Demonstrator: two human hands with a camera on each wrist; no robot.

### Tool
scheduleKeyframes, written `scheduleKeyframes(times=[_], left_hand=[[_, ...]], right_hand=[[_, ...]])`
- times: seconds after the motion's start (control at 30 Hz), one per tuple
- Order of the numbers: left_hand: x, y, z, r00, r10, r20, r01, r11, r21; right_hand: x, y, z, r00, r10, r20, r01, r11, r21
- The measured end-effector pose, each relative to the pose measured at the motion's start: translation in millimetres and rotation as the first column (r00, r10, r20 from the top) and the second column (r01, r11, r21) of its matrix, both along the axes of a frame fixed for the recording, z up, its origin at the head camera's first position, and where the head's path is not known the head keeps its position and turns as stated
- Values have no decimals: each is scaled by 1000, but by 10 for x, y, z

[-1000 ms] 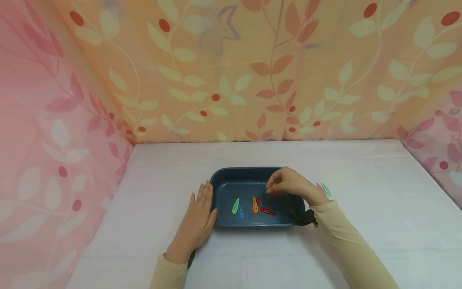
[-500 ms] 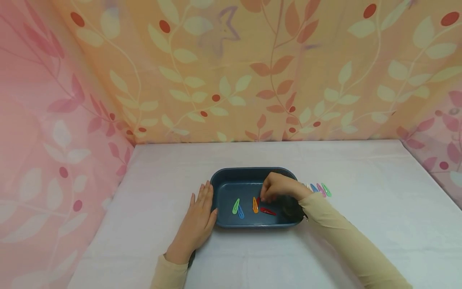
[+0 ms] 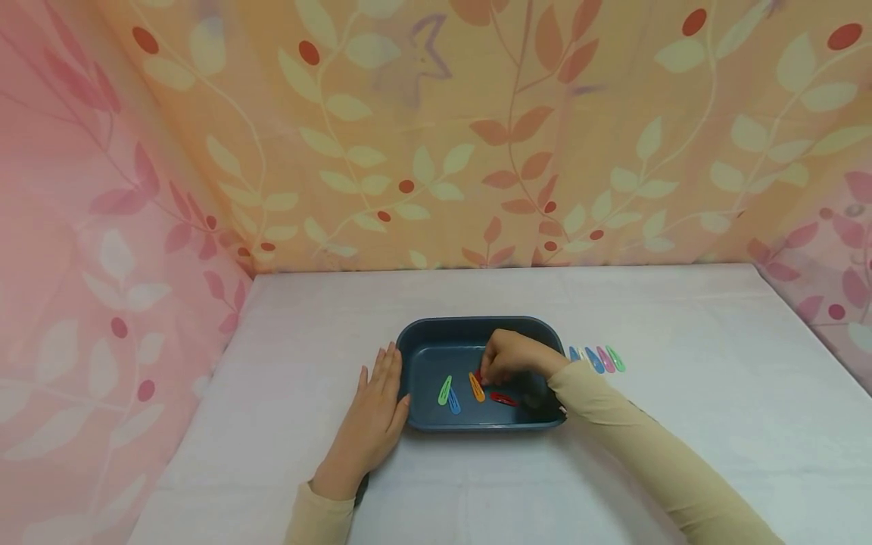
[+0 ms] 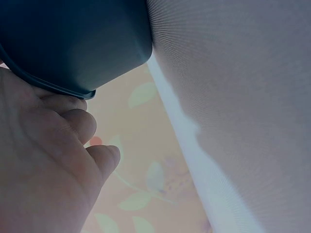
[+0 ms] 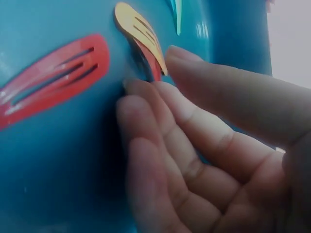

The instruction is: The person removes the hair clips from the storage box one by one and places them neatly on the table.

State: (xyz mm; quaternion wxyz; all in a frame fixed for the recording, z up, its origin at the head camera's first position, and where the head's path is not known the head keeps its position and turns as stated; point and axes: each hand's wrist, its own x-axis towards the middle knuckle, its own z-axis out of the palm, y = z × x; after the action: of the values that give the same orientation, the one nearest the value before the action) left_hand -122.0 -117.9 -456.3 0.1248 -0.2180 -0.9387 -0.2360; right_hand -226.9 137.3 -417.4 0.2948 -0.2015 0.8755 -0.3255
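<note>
A dark blue tray [image 3: 436,333] with raised walls stands on the white cloth. My left hand [image 3: 371,412] lies flat along its left wall, fingers straight; in the left wrist view, fingertips [image 4: 80,121] touch the rim. Inside the tray my right hand [image 3: 507,356] curls its fingers, with thumb and forefinger at the narrow end of a red snap hair clip [image 5: 154,68]. An orange hair clip [image 5: 140,28] overlaps that red one. Another red hair clip [image 3: 503,399] lies just to the right. Toward the left are a green hair clip [image 3: 445,390] and a blue one [image 3: 454,401].
Beyond the tray's right wall, several hair clips lie in a row on the cloth, among them a pink one [image 3: 605,359] and a green one [image 3: 616,358]. Flowered cloth [image 3: 409,136] hangs behind the table and at both sides.
My right hand has moved left and down in the tray to the overlapped clips. The orange clip has shifted slightly left and tilted. The row outside has come into view. My left hand stays put.
</note>
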Motion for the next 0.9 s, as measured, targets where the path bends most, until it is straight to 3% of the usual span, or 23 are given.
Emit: scheduleKeyframes(times=[0.47,0.63,0.9], left_hand=[[4,-7,-7,1000,3,-1,-3,1000,6],[5,-8,-8,1000,1,3,-1,1000,5],[8,-1,-14,1000,-2,-2,2,1000,9]], right_hand=[[38,-255,-70,975,87,-205,-58,988,141],[49,-252,-54,977,71,-202,-44,990,136],[40,-213,-63,991,28,-130,-16,995,99]])
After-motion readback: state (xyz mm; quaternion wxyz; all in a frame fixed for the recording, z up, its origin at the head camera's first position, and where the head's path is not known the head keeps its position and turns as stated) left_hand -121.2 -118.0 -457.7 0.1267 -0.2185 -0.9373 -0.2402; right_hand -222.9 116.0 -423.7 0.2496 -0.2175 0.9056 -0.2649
